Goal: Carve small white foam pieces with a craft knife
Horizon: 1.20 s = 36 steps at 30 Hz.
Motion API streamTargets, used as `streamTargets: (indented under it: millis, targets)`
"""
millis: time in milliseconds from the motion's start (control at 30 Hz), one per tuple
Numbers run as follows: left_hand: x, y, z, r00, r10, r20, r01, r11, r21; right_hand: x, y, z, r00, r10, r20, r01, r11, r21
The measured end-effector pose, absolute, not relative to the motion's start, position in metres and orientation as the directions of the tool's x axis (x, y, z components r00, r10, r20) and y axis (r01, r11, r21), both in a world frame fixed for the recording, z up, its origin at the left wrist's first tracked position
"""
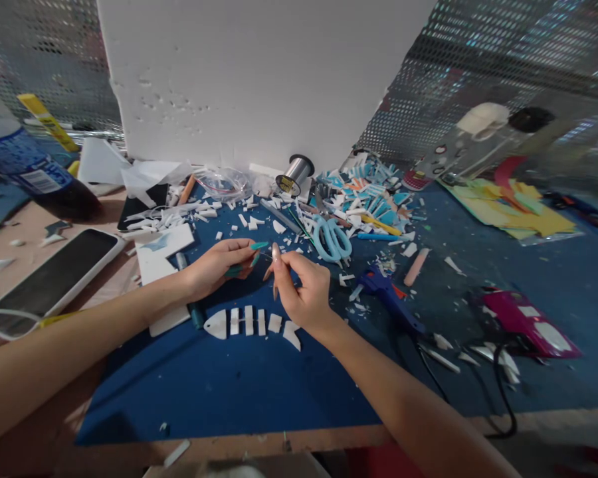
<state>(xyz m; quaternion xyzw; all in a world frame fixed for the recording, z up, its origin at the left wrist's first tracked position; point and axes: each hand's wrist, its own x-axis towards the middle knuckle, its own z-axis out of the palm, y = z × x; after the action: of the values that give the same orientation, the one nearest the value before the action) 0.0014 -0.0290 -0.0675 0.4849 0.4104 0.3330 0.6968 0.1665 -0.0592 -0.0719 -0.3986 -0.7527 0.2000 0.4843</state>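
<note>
My left hand (219, 264) and my right hand (301, 289) meet fingertip to fingertip above a dark blue sheet (239, 392). Both are pinched closed on something thin that I cannot make out, perhaps a fine thread. Just below them lies a white fish shape (252, 323) made of separate foam pieces in a row. A teal pen (189, 292) lies under my left wrist. Light blue scissors (331, 239) rest just beyond my right hand.
A blue glue gun (389, 295) with a black cord lies to the right. A spool (294, 174), foam scraps (363, 196), a white foam board (259, 79), a phone (54, 275), a bottle (24, 166) and a magenta object (523, 322) surround the sheet.
</note>
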Motion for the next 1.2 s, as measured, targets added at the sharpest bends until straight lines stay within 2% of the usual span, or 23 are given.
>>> streamTargets:
  millis: [733, 1000, 1100, 1200]
  targets:
    - [0.0013, -0.0283, -0.0690, 0.429, 0.865, -0.259, -0.047, 0.308, 0.950, 0.1663, -0.0572, -0.0754, -0.263, 0.777, 0.572, 0.430, 0.625, -0.652]
    - [-0.0013, -0.0277, -0.0731, 0.448, 0.864, -0.232, -0.108, 0.310, 0.945, 0.1670, -0.0559, -0.0766, -0.286, 0.784, 0.551, 0.465, 0.616, -0.635]
    - [-0.0020, -0.0274, -0.0716, 0.433, 0.879, -0.201, -0.091, 0.265, 0.960, 0.1671, -0.0547, -0.0771, -0.293, 0.790, 0.538, 0.458, 0.610, -0.647]
    - [-0.0040, -0.0261, -0.0685, 0.389, 0.916, -0.097, 0.007, 0.103, 0.995, 0.1670, -0.0538, -0.0773, -0.305, 0.810, 0.501, 0.448, 0.586, -0.675]
